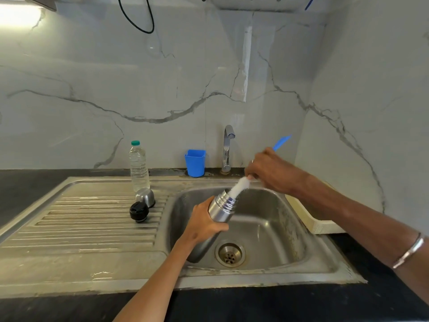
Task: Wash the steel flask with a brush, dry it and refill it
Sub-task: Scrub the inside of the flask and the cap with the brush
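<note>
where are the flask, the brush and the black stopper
steel flask (222,209): head view, on its bare shoulder
brush (239,187): head view, on the white bristles
black stopper (138,211): head view, on its top

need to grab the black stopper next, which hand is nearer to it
Left. The left hand grips the steel flask over the basin, just right of the black stopper on the drainboard. The right hand holds the brush, farther right.
</note>
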